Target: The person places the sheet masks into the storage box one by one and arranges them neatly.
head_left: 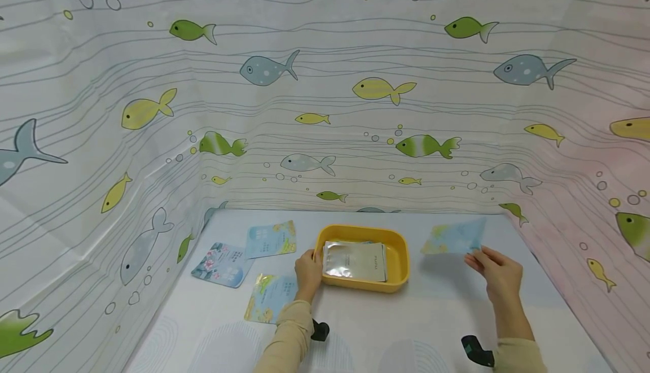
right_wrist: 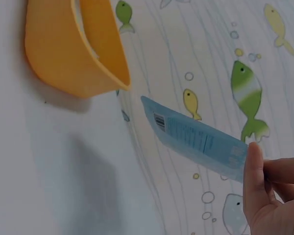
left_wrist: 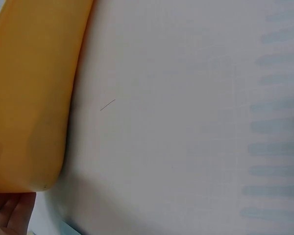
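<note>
A blue and yellow flat sachet (head_left: 453, 237) hangs above the right part of the table, its near corner pinched between the thumb and fingers of my right hand (head_left: 500, 274). In the right wrist view the sachet (right_wrist: 198, 142) shows small print and a barcode. My left hand (head_left: 308, 274) grips the left end of a yellow plastic bin (head_left: 355, 286); its fingertips are partly hidden at the rim. Inside the bin lie silver and pale sachets (head_left: 355, 261). The left wrist view shows the bin's side wall (left_wrist: 34, 98) with my fingers under its end.
Left of the bin lie a floral sachet (head_left: 222, 264), a blue sachet (head_left: 271, 239) and another blue and yellow sachet (head_left: 271, 298), partly behind my left arm. Fish-printed sheeting (head_left: 325, 136) encloses the back and sides of the white table (head_left: 406, 328).
</note>
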Demonstrator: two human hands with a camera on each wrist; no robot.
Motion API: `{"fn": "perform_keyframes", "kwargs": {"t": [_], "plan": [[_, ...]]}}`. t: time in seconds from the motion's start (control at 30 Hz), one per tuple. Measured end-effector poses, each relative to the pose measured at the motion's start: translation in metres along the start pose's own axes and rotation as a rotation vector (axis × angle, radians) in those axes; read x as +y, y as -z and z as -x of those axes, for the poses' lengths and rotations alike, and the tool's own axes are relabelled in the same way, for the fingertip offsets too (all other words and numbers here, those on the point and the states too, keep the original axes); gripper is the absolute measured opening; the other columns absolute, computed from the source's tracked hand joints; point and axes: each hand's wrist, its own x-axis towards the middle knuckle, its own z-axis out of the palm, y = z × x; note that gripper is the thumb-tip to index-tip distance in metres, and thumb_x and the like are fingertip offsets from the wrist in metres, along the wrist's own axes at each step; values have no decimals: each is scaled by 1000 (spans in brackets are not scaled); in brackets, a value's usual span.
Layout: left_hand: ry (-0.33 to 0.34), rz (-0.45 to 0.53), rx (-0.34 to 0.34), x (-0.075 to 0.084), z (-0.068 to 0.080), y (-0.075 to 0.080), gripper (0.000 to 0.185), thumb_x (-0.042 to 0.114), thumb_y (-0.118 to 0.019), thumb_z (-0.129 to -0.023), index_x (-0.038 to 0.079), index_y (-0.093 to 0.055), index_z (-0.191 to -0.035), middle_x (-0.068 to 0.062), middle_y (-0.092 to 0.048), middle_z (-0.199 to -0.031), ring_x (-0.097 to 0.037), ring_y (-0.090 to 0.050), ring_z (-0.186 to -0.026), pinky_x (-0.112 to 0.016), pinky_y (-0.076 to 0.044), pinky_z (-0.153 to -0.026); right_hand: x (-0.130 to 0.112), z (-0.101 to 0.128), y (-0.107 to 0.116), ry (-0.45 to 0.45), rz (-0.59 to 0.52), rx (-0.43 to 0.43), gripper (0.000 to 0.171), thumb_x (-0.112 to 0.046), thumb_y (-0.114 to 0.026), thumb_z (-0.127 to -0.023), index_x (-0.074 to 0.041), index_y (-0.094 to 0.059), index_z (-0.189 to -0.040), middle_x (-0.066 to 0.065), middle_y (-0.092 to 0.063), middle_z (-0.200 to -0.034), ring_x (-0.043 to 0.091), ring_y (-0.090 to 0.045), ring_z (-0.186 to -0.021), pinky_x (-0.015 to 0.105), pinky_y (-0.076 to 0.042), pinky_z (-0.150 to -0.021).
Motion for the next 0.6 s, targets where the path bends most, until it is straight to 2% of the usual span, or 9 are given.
{"fn": "perform_keyframes", "kwargs": {"t": [0.17,0.27,0.3,0.37,0.43,0.53,0.6], "plan": [[-7,-4,5,0,0,0,16,5,-60,-89,-7,-69,-88,-19,-68,-78,-33,-66,-69,-43,-54,-61,-5,9,-24,30,-32,-73,39,-5,-76,-77,1,-65,-115,14,-68,-96,29,-70,-78,35,-55,-69],[0,-8,1,0,0,0,15,6,-60,-89,-7,-69,-87,-18,-68,-77,-32,-65,-68,-43,-53,-61,-5,15,-40,87,-22,-127,38,-8,-76,-78,1,-66,-114,15,-68,-94,28,-70,-77,34,-55,-67],[2,-9,0,0,0,0,15,6,-60,-89,-6,-69,-87,-18,-68,-77,-32,-65,-68,-43,-53,-61,2,8,-41,106,-3,-124,39,-9,-77,-77,-2,-67,-113,13,-69,-94,30,-70,-78,36,-55,-67],[3,-8,-3,0,1,0,15,6,-60,-89,-6,-69,-87,-18,-68,-77,-32,-65,-68,-43,-53,-61,-16,26,-60,99,-31,-189,35,-6,-74,-79,1,-66,-113,14,-69,-91,29,-70,-76,36,-55,-65],[3,-6,-4,1,1,1,15,6,-60,-89,-7,-69,-88,-18,-68,-78,-33,-65,-69,-43,-53,-62,-45,53,-87,67,-11,-226,34,-2,-70,-82,8,-63,-113,12,-70,-86,26,-71,-73,34,-56,-66],[4,-2,-5,1,1,1,16,6,-60,-90,-7,-69,-89,-19,-68,-79,-34,-65,-71,-43,-54,-63,-93,100,-131,-16,51,-231,34,4,-64,-85,18,-56,-115,7,-70,-79,19,-71,-69,30,-56,-66],[7,1,-6,2,1,1,17,7,-59,-90,-7,-69,-89,-19,-69,-79,-34,-66,-71,-44,-54,-63,-109,121,-153,-60,115,-219,36,6,-62,-86,22,-52,-116,3,-70,-74,14,-70,-67,27,-56,-67]]}}
